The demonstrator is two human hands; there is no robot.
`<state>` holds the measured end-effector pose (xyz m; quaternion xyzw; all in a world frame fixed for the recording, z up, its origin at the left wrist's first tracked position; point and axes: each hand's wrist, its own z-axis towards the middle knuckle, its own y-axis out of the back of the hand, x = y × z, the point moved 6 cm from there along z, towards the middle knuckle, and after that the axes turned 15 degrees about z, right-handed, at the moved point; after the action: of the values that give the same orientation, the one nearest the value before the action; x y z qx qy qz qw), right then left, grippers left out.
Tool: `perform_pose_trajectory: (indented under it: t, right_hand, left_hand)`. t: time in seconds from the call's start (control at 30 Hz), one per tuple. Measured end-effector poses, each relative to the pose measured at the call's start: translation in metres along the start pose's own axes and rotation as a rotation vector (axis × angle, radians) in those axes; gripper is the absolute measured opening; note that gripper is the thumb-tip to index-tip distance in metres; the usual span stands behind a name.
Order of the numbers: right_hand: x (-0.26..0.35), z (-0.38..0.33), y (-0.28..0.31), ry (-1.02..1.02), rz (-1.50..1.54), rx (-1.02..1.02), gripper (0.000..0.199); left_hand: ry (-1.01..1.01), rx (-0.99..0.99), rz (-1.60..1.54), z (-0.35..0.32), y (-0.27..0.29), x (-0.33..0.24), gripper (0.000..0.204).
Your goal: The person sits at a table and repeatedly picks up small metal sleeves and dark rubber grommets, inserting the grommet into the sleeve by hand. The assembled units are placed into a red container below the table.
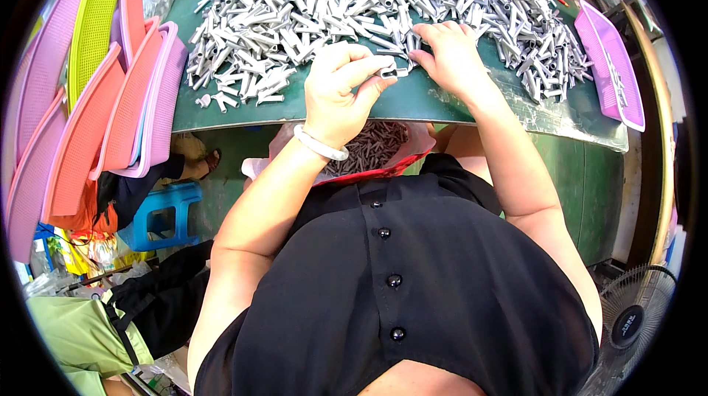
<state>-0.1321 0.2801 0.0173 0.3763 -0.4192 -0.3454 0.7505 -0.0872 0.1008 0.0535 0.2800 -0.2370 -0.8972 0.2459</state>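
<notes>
My left hand [341, 90] is closed over the near edge of the green table, a pale bangle on its wrist. Between its thumb and fingers it pinches small grey tube pieces [391, 71], their ends facing right. My right hand [451, 55] is at the near edge of a wide heap of short grey tubes [324, 5], thumb and forefinger apart, with loose tubes by the fingertips. Whether it touches one I cannot tell. Below the table edge, at my lap, a red-rimmed container with a pale liner [417, 147] holds many thin brownish pieces [377, 147].
Pink, purple and green plastic baskets [136, 94] are stacked at the left. A purple basket [611, 71] with a few grey pieces lies at the table's right end. A blue stool [168, 212] and a person in green [81, 333] are at left, a fan [638, 315] lower right.
</notes>
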Motion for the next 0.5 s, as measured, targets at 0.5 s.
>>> perform_pose_trajectory:
  t: [0.5]
  right_hand:
    - [-0.004,-0.001,0.004,0.010,0.254,-0.094,0.028]
  left_hand:
    - [-0.131,0.323,0.067,-0.015,0.007,-0.009,0.018]
